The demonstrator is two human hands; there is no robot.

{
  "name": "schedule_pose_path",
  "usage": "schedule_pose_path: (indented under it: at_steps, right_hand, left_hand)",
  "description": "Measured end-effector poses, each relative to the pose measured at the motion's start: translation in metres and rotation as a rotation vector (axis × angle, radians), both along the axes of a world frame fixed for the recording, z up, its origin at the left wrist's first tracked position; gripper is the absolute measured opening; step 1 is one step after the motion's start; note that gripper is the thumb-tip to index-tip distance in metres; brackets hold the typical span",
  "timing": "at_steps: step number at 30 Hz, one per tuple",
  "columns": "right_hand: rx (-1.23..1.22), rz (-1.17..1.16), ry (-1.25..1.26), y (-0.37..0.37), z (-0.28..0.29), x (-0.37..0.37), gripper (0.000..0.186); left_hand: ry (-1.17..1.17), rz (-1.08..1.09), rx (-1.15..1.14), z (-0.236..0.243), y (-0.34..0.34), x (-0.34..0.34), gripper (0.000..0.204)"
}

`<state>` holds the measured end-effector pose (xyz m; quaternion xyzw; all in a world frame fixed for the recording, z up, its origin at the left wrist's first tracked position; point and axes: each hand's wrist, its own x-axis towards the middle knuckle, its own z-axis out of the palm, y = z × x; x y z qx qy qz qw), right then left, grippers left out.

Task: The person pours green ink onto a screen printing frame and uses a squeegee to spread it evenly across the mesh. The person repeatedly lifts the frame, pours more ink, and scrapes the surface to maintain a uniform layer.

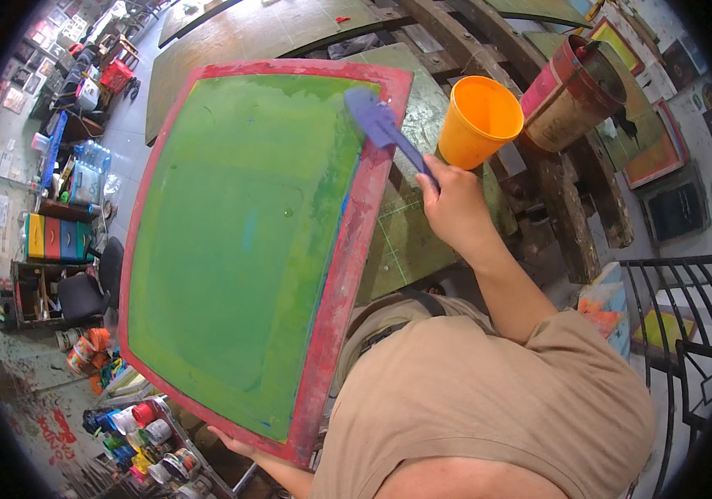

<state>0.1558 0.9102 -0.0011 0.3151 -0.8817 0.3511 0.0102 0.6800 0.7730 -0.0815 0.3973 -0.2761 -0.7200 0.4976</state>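
Observation:
A large screen-printing frame with red borders is held tilted in front of me. Its mesh is coated green, with wet-looking darker patches along the right side. My left hand grips the frame's lower edge, its fingertips showing beyond the border and the rest partly hidden. In my right hand is the handle of a purple scrub brush. The brush head lies against the mesh near the upper right corner, slightly blurred.
An orange bucket and a stained, red-topped bucket stand right of the frame by wooden beams. Green boards lie behind. Paint pots crowd the lower left, a black chair sits farther left, and a metal railing is right.

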Motion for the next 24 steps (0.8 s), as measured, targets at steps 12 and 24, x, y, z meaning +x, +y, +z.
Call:
schedule_pose_path:
  at_steps: [12, 24]
  right_hand:
    - [-0.004, -0.020, -0.053, -0.020, -0.005, -0.006, 0.032]
    - [-0.196, 0.180, -0.380, 0.010, -0.012, 0.005, 0.035]
  left_hand:
    - [0.053, -0.038, -0.069, -0.005, -0.004, 0.001, 0.062]
    - [0.184, -0.014, -0.116, -0.019, -0.002, 0.009, 0.054]
